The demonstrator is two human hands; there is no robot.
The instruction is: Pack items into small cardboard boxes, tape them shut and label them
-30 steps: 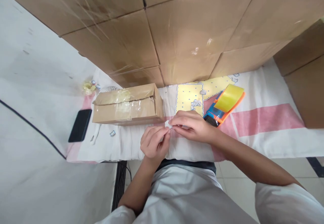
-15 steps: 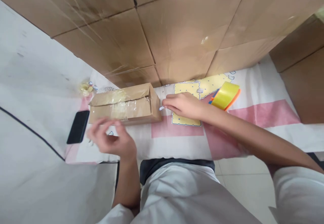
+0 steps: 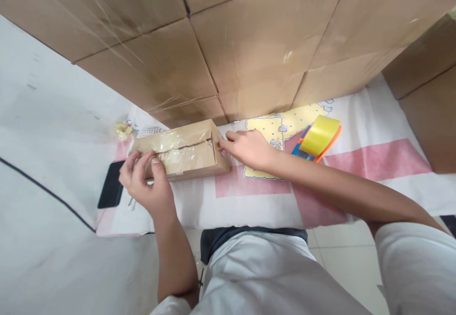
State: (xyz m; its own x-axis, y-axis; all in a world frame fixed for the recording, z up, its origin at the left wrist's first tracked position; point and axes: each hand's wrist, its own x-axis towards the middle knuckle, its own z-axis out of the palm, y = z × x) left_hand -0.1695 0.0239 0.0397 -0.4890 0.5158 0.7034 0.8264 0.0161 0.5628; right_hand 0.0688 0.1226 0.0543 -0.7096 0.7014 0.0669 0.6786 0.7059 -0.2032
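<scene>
Both hands on a taped cardboard box at the table's near edge.

Nearest, at about 8 o'clock, the left hand [image 3: 146, 186] grips the near-left end of the small box [image 3: 180, 149], thumb on its taped top, fingers curled over the corner. The right hand [image 3: 247, 147], at centre, presses fingertips against the box's right end; whether it pinches anything there is too blurred to tell. A dark phone [image 3: 110, 190] lies just left of the box. At 2 o'clock sits a tape dispenser [image 3: 317, 137] on the patterned cloth [image 3: 374, 163]. Farthest, stacked cartons [image 3: 249, 44] wall the back.
</scene>
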